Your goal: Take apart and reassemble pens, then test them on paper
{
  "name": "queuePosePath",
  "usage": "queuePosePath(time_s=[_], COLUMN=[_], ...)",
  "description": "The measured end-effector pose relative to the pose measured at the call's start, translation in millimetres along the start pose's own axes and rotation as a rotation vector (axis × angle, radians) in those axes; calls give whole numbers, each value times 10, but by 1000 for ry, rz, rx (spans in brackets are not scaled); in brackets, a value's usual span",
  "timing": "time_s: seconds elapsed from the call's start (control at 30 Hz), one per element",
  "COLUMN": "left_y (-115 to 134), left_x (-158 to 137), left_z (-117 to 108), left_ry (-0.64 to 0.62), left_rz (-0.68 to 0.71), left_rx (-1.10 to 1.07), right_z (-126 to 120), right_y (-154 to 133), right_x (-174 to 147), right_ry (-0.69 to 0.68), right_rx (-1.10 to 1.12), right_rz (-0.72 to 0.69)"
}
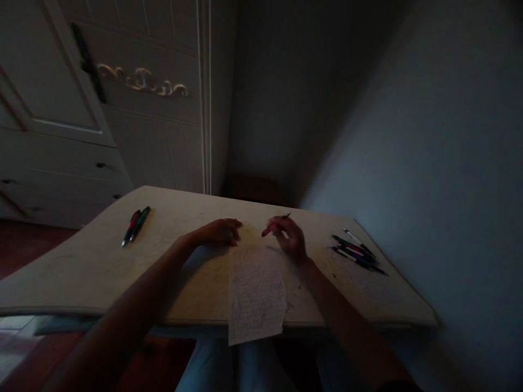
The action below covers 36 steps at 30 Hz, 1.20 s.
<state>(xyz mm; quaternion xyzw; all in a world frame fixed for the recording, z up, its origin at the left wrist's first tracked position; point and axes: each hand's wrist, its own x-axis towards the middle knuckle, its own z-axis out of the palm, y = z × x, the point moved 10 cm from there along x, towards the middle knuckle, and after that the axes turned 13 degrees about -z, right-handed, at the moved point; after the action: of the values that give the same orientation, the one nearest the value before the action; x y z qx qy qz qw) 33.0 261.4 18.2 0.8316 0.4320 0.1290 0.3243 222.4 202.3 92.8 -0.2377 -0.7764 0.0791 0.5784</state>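
Observation:
In the head view my right hand (289, 237) holds a red pen (268, 230) between thumb and fingers, above the table beyond the paper's top edge. The dark end of the pen points up and to the right. My left hand (218, 232) rests on the table at the top left corner of the paper, fingers loosely bent and thumb apart, with no object visible in it. The sheet of paper (257, 288) is covered with dense handwriting or scribble. Its right edge is torn, and its lower end hangs over the table's front edge.
The pale table (196, 299) carries two pens (137, 224), red and green, at the left. Several pens (359, 255) lie bunched at the right, near the wall (457, 190). A white cabinet (163, 136) stands behind on the left. My legs (237, 370) are under the table.

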Motion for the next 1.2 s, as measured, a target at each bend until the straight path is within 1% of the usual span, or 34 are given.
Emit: queuePosePath(time_s=[0.03, 0.07, 0.1, 0.13, 0.17, 0.23, 0.27, 0.33, 0.4, 0.47, 0.53, 0.57, 0.63, 0.7, 0.77, 0.8, 0.83, 0.9, 0.93, 1.0, 1.07, 1.2], left_y=[2, 3, 0, -11, -23, -40, -56, -96, -85, -56, -42, -42, -56, -97, -158, -184, -206, -219, -204, -156, -107, 14], left_x=[-3, -7, -11, -11, -9, 4, 16, 36, 43, 41, 36, 34, 31, 21, -14, -40, -82, -223, -314, -508, -673, -953], left_z=[-4, -7, -14, -21, -19, -21, -42, -118, -151, -167, -180, -191, -227, -290, -399, -455, -526, -694, -773, -882, -915, -896], left_ry=[1, 2, 6, 11, 10, 22, 48, 135, 183, 213, 236, 251, 291, 351, 447, 492, 553, 716, 804, 949, 1017, 1021], left_rz=[6, 9, 10, 2, -7, -21, -37, -85, -98, -104, -122, -130, -140, -151, -175, -187, -204, -240, -254, -283, -309, -280], left_rx=[-1, -3, -8, -14, -13, 0, -8, -48, -73, -98, -115, -121, -125, -122, -119, -116, -101, -51, -15, 55, 118, 264], right_z=[-262, -493, -674, -804, -899, -1018, -1054, -1115, -1230, -1473, -1801, -1981, -2290, -2514, -2620, -2620, -2595, -2503, -2465, -2427, -2450, -2601], right_y=[65, 111, 143, 164, 178, 204, 216, 249, 276, 245, 222, 233, 289, 354, 466, 535, 609, 762, 823, 883, 872, 716], right_x=[-19, -62, -108, -143, -172, -244, -291, -414, -562, -677, -752, -783, -817, -804, -793, -792, -802, -863, -901, -950, -967, -951], right_ry=[183, 330, 427, 474, 480, 420, 366, 227, 80, -9, -67, -91, -156, -207, -266, -305, -348, -438, -468, -482, -461, -367], right_rx=[-57, -111, -150, -172, -199, -254, -277, -326, -408, -543, -700, -775, -871, -914, -906, -881, -848, -777, -753, -729, -735, -771], right_rz=[53, 97, 128, 146, 161, 198, 218, 274, 334, 346, 372, 410, 493, 538, 574, 580, 586, 613, 630, 641, 638, 608])
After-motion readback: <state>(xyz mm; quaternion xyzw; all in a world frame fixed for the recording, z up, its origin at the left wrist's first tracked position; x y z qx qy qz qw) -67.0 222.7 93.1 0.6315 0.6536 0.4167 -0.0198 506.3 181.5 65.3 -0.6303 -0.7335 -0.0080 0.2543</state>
